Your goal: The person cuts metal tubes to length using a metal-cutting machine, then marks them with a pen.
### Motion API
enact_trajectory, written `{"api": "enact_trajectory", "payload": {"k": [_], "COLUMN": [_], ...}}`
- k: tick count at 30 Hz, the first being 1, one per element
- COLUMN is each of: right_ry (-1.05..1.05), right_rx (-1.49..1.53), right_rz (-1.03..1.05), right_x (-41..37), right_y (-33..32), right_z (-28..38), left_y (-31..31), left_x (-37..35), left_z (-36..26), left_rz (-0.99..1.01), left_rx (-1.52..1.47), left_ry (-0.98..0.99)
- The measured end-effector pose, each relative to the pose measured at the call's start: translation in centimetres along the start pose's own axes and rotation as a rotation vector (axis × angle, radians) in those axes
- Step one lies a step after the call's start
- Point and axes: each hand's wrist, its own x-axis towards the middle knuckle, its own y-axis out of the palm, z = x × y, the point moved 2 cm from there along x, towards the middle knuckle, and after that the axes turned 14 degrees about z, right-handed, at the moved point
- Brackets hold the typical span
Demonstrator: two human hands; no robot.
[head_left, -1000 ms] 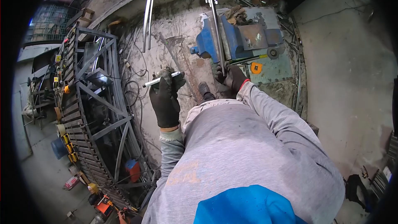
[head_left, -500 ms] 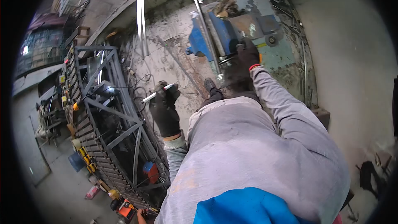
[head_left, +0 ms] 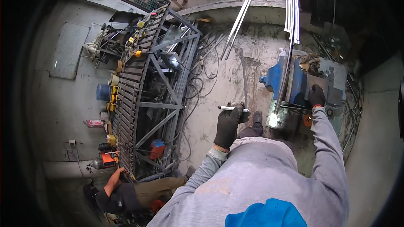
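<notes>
My left hand [head_left: 228, 127], in a black glove, is closed round a white marker pen [head_left: 232, 109] held level above the floor. My right hand [head_left: 316, 96], also in a black glove, is curled against the top of the blue bench vise [head_left: 298, 85]. Whatever lies under its fingers is hidden. A long metal bar [head_left: 284, 78] stands between the vise jaws, its near end sticking out towards me. Below the right wrist an orange round thing [head_left: 308, 120] shows beside the vise.
Left of me runs a long steel-framed bench [head_left: 158, 105] with a slatted top. Cables [head_left: 194, 96] lie on the floor [head_left: 219, 80] beside it. Bright metal tubes [head_left: 244, 12] reach in from the far side. Another person [head_left: 122, 195] is at the bench's near end.
The camera view has swung left, so the vise appears further right and the other person is more fully seen. My right hand has shifted back along the vise. The pen stays in my left hand.
</notes>
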Motion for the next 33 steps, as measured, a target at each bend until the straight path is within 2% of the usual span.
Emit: {"api": "enact_trajectory", "payload": {"k": [1,2,4,5,7,8,9,10,11,12,13,14,16,18,20,22,23,24,26,28,30,33], "right_ry": [-0.093,-0.097,-0.094,-0.214,-0.211,-0.206,-0.294,-0.411,-0.449,-0.389,-0.375,-0.356,-0.304,-0.344,-0.235,-0.325,-0.300,-0.351,-0.414,-0.407,-0.425,-0.489], "right_rx": [0.031,0.028,0.906,0.773,1.227,1.240,1.345,1.285,1.402,1.437,1.497,1.561,1.615,1.641,1.676,1.687,1.692,1.675,1.661,1.481,1.446,1.305], "right_rz": [-0.034,-0.042,0.226,0.138,0.367,0.419,0.431,0.425,0.538,0.551,0.588,0.622,0.674,0.648,0.625,0.571,0.549,0.487,0.433,0.285,0.268,0.226], "right_x": [-0.1,-0.4,-1.8,-4.5,-9.6,-12.8,-14.8,-16.9,-18.0,-20.2,-21.3,-22.2,-22.4,-22.7,-22.9,-23.4,-23.8,-23.9,-24.0,-24.4,-25.0,-25.1], "right_y": [-0.4,-0.9,-1.1,-3.7,-6.6,-8.8,-8.7,-9.5,-8.7,-10.0,-10.3,-10.4,-10.0,-10.1,-10.3,-11.5,-11.7,-11.9,-12.2,-12.5,-13.1,-13.7], "right_z": [-0.1,-0.6,-0.8,1.0,4.2,6.5,7.7,9.1,9.2,10.6,11.3,11.4,10.6,9.8,8.6,8.2,7.7,7.7,7.6,7.5,7.7,8.0], "left_y": [0.3,0.5,1.1,1.5,2.4,2.9,3.5,4.4,5.6,6.6,6.9,8.0,10.3,11.4,11.3,14.0,14.0,13.7,13.6,13.4,13.4,13.2], "left_x": [-0.2,-0.3,-0.7,-0.9,-0.7,-0.4,-0.2,0.0,0.4,0.8,1.6,2.0,2.9,3.2,3.5,2.2,1.9,2.0,1.8,1.7,1.5,1.6], "left_z": [0.3,0.6,1.3,1.7,2.3,2.7,2.9,2.6,2.1,1.9,2.8,2.4,1.9,2.1,2.9,1.7,1.7,2.4,2.7,2.8,2.9,3.7], "left_rz": [0.003,-0.008,-0.019,-0.007,0.022,0.055,0.090,0.106,0.127,0.149,0.207,0.230,0.247,0.333,0.380,0.427,0.473,0.430,0.465,0.440,0.415,0.432], "left_rx": [-0.001,-0.006,-0.013,-0.038,-0.065,-0.075,-0.086,-0.087,-0.113,-0.138,0.086,0.084,-0.177,0.040,0.736,-0.117,0.202,-0.030,0.029,0.084,0.134,-0.003], "left_ry": [0.009,0.003,0.001,0.009,0.016,0.028,0.038,0.035,0.018,-0.004,0.147,0.132,0.087,0.170,0.491,0.135,0.260,0.117,0.135,0.101,0.067,0.027]}}
